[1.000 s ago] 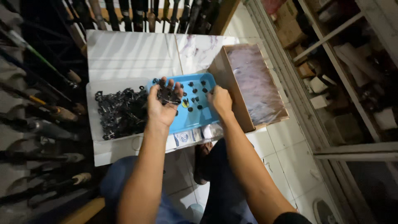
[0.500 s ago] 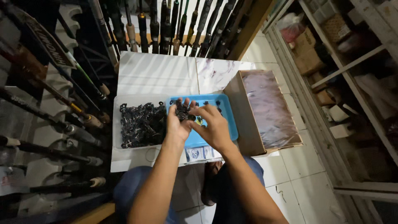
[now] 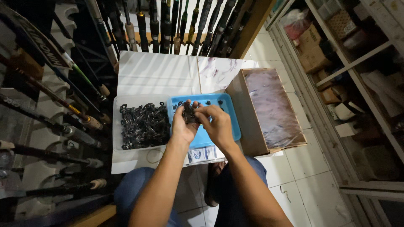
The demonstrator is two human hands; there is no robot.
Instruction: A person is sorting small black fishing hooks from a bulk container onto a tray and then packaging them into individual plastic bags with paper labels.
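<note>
My left hand (image 3: 183,126) is cupped around a bunch of small black parts (image 3: 189,113) above a blue tray (image 3: 229,122). My right hand (image 3: 216,124) meets it from the right, its fingers pinching at the same bunch. A few loose black parts lie at the tray's far edge. To the left, a clear tray (image 3: 119,126) holds a heap of the same black parts (image 3: 143,125). Both trays rest on a white tabletop (image 3: 155,75).
An open cardboard box (image 3: 235,109) lined with clear plastic stands right of the blue tray. Fishing rods (image 3: 54,84) fill racks on the left and at the back. Shelves with boxes (image 3: 320,46) run along the right. White tiled floor lies below.
My right hand has come in from the blue tray's right side to join my left hand on the bunch of parts. The view has shifted slightly.
</note>
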